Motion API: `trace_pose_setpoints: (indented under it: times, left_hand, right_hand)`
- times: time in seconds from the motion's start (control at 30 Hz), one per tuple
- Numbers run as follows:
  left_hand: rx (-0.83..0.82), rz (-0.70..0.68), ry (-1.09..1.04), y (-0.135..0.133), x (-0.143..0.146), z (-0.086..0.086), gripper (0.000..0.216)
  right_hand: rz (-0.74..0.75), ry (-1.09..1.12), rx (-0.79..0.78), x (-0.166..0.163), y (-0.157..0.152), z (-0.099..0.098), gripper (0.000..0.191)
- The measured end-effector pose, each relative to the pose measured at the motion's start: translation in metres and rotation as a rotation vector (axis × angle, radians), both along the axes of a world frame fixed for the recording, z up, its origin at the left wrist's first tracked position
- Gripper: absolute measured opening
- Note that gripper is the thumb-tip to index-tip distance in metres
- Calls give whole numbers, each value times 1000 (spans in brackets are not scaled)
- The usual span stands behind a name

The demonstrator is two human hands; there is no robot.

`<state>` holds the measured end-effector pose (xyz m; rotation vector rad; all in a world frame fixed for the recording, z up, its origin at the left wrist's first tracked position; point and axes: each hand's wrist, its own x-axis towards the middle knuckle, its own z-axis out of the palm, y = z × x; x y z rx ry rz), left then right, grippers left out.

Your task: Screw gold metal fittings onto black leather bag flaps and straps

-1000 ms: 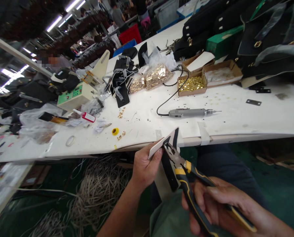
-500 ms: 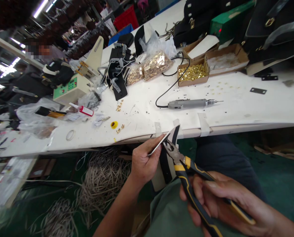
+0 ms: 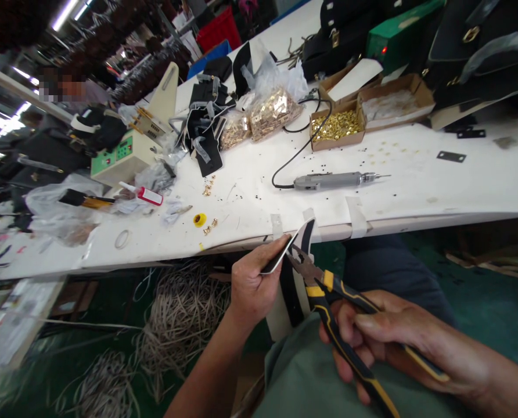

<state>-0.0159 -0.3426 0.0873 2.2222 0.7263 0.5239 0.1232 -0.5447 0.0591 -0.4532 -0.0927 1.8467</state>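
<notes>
Left hand pinching black-and-white strap, right hand gripping yellow-black pliers, seemingly unbranded.

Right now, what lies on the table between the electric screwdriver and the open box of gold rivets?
Only its black cord and bare white table, in the head view.

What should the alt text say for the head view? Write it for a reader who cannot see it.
Below a table edge, the left hand holds a black-and-white strap piece while the right hand grips yellow-and-black pliers whose tip meets it. On the white table lie an electric screwdriver, a box of gold hardware and black bags.
</notes>
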Motion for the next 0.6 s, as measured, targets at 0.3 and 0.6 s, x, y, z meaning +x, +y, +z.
trace_pose_setpoints:
  times: [0.3, 0.6]
  left_hand:
    - [-32, -25, -2, -7, -3, -4, 30]
    - [-9, -96, 25, -14, -5, -6, 33]
  right_hand:
    - [-26, 109, 13, -12, -8, -4, 21]
    - [-103, 102, -47, -29, -16, -1, 27]
